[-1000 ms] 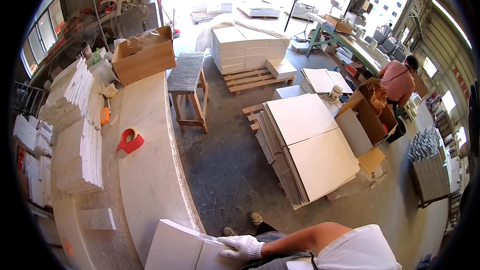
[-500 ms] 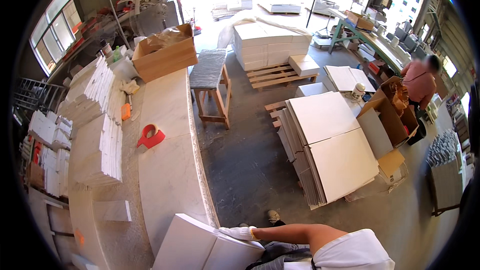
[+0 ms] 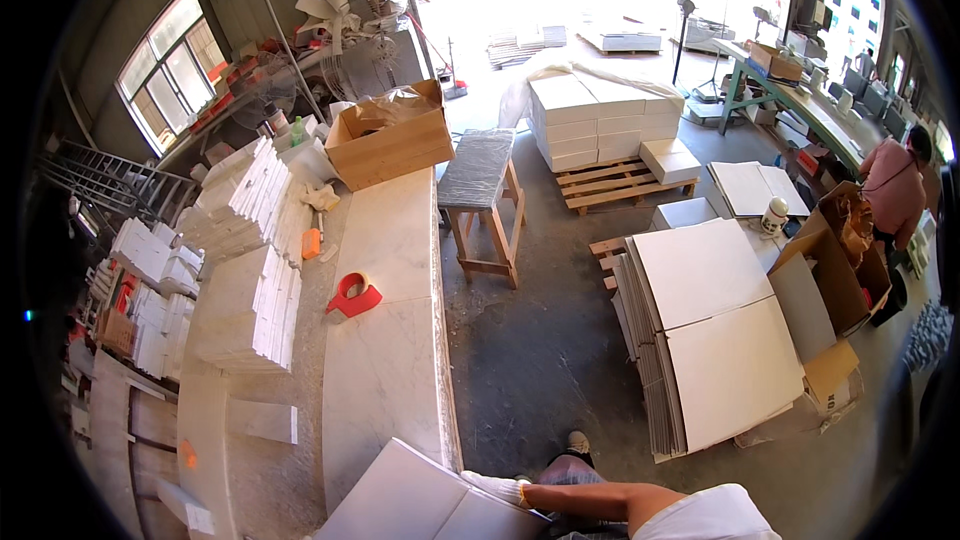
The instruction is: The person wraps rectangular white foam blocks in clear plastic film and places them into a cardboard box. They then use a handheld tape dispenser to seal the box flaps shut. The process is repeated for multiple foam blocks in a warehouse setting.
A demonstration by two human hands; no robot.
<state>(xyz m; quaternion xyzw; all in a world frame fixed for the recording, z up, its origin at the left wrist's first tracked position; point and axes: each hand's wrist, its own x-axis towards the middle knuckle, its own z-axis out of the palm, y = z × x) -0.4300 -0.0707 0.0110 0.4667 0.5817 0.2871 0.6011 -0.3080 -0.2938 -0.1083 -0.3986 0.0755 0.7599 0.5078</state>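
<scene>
A white flat-sided carton (image 3: 410,500) with a seam across its face rests tilted at the near end of the long marble-topped bench (image 3: 385,370). My right hand (image 3: 497,488), in a white knit glove, reaches in from the right and grips the carton's far edge. Its fingers lie along that edge, and the thumb is hidden. The frame's lower edge cuts off the rest of the carton. My left hand is out of view. Farther up the bench lies a red tape dispenser (image 3: 362,302) with a tape roll.
White slabs (image 3: 250,310) are stacked along the bench's left, with an open brown box (image 3: 390,145) at its far end. A wrapped-top stool (image 3: 478,170) stands beside the bench. Flat cardboard (image 3: 730,340) is piled on the right. Another person (image 3: 895,185) stands at far right.
My view has swung a little to the left, so the scene sits farther right and lower. The gloved hand remains on the carton's edge.
</scene>
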